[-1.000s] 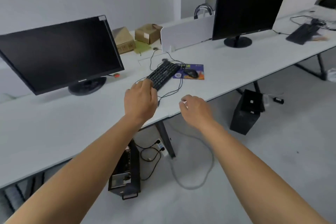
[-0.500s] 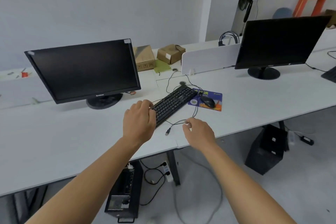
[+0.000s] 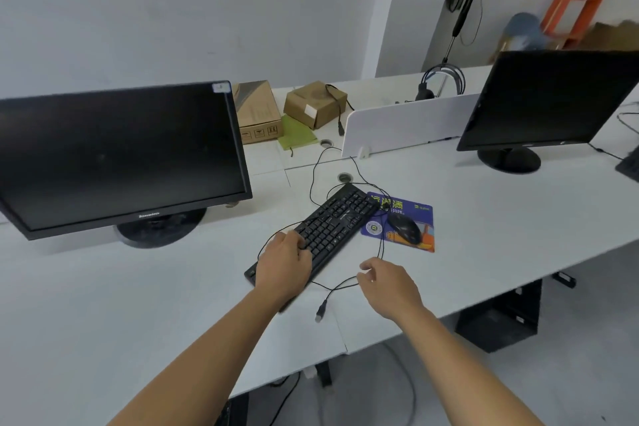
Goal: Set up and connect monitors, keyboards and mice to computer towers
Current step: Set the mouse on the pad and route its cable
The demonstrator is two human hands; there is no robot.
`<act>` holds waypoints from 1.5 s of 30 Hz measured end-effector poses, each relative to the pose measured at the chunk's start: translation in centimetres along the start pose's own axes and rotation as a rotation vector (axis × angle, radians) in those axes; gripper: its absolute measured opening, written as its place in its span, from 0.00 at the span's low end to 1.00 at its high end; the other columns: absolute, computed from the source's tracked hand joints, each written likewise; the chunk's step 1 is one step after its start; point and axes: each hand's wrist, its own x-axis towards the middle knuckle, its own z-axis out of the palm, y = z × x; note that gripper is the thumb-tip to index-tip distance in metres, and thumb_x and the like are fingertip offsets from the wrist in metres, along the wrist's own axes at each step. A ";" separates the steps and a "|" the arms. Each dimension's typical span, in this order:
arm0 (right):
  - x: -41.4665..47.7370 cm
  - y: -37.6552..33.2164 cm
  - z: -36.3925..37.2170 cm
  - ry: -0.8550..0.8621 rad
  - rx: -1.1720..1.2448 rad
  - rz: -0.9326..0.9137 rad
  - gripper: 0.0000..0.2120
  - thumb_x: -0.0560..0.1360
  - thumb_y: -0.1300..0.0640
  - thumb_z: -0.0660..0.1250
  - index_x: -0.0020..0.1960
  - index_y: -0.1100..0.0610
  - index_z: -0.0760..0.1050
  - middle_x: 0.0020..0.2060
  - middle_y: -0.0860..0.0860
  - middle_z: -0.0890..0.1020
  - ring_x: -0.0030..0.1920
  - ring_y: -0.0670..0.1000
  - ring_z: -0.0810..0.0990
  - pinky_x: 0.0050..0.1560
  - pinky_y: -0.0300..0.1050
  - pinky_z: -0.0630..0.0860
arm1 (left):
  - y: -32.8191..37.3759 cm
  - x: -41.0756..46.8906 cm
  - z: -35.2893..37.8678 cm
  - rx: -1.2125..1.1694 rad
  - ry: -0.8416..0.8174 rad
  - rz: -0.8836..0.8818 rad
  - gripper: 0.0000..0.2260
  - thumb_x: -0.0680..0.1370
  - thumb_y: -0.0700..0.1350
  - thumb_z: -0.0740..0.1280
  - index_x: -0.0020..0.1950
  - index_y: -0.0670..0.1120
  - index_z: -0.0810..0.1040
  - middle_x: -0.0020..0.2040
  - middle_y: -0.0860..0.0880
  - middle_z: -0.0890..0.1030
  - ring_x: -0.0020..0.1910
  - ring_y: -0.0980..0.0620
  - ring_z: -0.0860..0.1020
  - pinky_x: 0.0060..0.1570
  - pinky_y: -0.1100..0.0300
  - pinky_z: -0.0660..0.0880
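Observation:
A black keyboard [image 3: 340, 218] lies at an angle on the white desk [image 3: 138, 304]. My left hand [image 3: 283, 264] lies over its near end, fingers curled onto the keys. To the right, my right hand [image 3: 389, 284] pinches a thin black cable [image 3: 340, 285] between thumb and fingertips. That cable ends in a loose USB plug [image 3: 320, 314] lying on the desk. A black mouse [image 3: 404, 227] sits on a blue mouse pad [image 3: 420, 209]. One dark monitor [image 3: 117, 156] stands at the left and a second monitor [image 3: 549, 100] at the right.
A black computer tower [image 3: 501, 318] stands on the floor under the desk at the right. Cardboard boxes [image 3: 314, 104], a white divider panel [image 3: 408, 124] and a cable hole [image 3: 344, 177] lie behind the keyboard. Cables trail on the floor below the desk edge.
My left hand has slid further onto the keyboard's near end. My right hand has closed on the thin cable near the loose plug. My view has risen and moved closer.

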 end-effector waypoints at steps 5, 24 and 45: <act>5.7 3.5 -0.1 -0.103 0.045 0.082 0.15 0.81 0.48 0.61 0.66 0.50 0.75 0.60 0.48 0.80 0.58 0.50 0.77 0.55 0.42 0.73 | 0.4 4.7 3.9 0.050 -0.148 -0.039 0.12 0.79 0.47 0.60 0.60 0.47 0.74 0.61 0.48 0.74 0.56 0.47 0.74 0.56 0.53 0.73; 29.0 7.4 0.1 -0.501 -0.101 0.037 0.09 0.79 0.55 0.58 0.39 0.54 0.67 0.40 0.51 0.72 0.47 0.58 0.75 0.46 0.48 0.69 | 1.3 16.3 13.0 0.462 -0.483 -0.384 0.48 0.72 0.68 0.67 0.81 0.45 0.48 0.80 0.43 0.51 0.79 0.42 0.51 0.75 0.41 0.57; 25.3 5.1 5.0 -0.415 0.089 0.287 0.20 0.80 0.52 0.63 0.69 0.57 0.68 0.65 0.55 0.76 0.66 0.57 0.74 0.60 0.44 0.68 | -9.5 18.6 11.0 0.101 -0.123 -0.463 0.15 0.83 0.53 0.60 0.59 0.48 0.82 0.56 0.46 0.82 0.53 0.45 0.79 0.54 0.50 0.76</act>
